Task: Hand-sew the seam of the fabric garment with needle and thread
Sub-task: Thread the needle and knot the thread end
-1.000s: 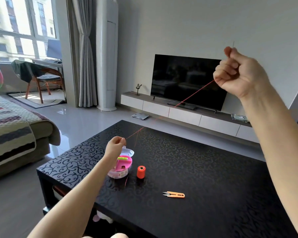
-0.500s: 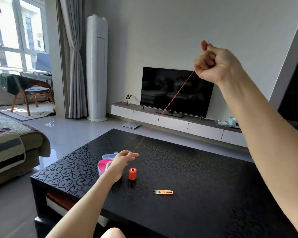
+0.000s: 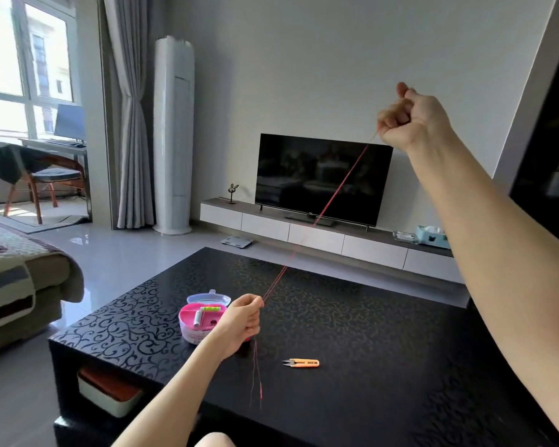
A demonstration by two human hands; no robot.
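We are holding a doubled red thread [image 3: 338, 188] taut between our hands above the black table [image 3: 384, 350]. Our right hand [image 3: 410, 119], raised high, is clenching its curled fingers on the upper end. Our left hand [image 3: 241, 321], low beside the pink sewing box [image 3: 197, 321], is pinching the strands, and their loose tails are hanging down below it. Orange snips [image 3: 302, 362] are lying on the table nearby.

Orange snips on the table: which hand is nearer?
Left. The left hand, pinching the red thread, sits low just left of the snips; the right hand is raised high above them, holding the thread's other end.
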